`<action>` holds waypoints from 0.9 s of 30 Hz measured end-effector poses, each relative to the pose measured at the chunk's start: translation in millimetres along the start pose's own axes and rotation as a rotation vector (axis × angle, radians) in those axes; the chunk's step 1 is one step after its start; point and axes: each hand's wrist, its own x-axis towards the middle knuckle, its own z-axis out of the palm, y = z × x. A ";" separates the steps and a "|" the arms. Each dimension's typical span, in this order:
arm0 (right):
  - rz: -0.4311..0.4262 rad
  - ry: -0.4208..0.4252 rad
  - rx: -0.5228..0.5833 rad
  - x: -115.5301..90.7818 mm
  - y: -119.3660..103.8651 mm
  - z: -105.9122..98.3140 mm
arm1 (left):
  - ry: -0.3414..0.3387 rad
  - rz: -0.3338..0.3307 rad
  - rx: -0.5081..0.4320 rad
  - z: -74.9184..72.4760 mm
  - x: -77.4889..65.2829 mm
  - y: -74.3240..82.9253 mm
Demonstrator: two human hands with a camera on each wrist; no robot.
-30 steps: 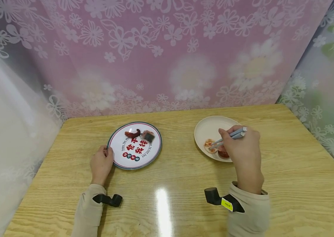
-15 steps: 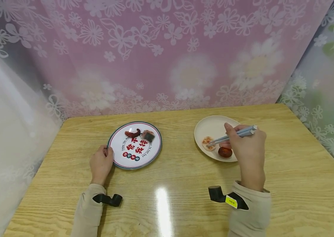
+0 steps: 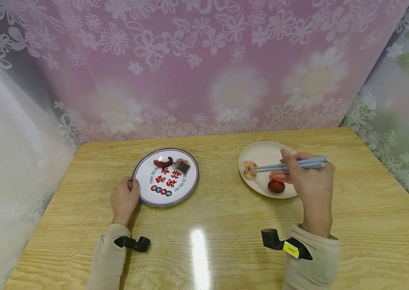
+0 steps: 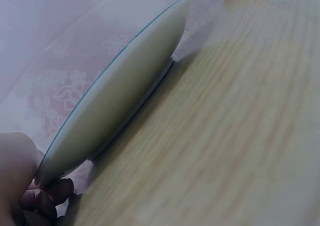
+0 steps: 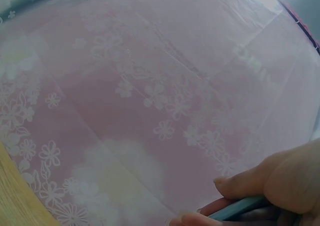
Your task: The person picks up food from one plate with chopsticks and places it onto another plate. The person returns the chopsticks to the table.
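Observation:
In the head view my left hand (image 3: 125, 198) grips the near-left rim of a white plate (image 3: 145, 188) with red lettering. The thumb is at the rim and the fingers curl beneath, as the left wrist view shows. On that plate lie a dark red curved food piece (image 3: 163, 162) and a small pinkish block with a dark patch (image 3: 181, 166). My right hand (image 3: 312, 181) holds blue chopsticks (image 3: 280, 166). Their tips meet a round whitish slice with orange patches (image 3: 249, 169) at the left of a cream plate (image 3: 260, 152). Beneath the fingers sits a brown-red round piece (image 3: 276, 186).
Both plates stand on a wood-grain table (image 3: 219, 217). A pink floral curtain (image 3: 197, 80) hangs behind its far edge, with pale cloth at both sides. Black wrist mounts (image 3: 132, 243) are on both sleeves. A reddish-orange piece (image 3: 271, 176) shows partly under the right fingers.
My right hand has shifted right, uncovering the brown-red piece. The chopsticks now lie flatter, and the round slice has moved left towards the cream plate's rim. The left hand stays put.

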 end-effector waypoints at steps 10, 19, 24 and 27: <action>-0.052 0.086 0.128 -0.3 -0.9 -4.3 | -0.001 0.003 0.001 -1.5 -1.3 1.7; -0.139 0.076 0.320 -1.2 -1.8 -2.4 | -0.001 0.004 0.002 -2.5 -0.9 2.2; -0.184 0.019 0.369 -1.3 -1.5 3.4 | 0.001 0.000 0.004 -1.9 -0.3 2.4; -0.198 -0.021 0.381 -1.2 -2.0 9.7 | 0.004 0.001 0.004 -1.4 0.0 1.7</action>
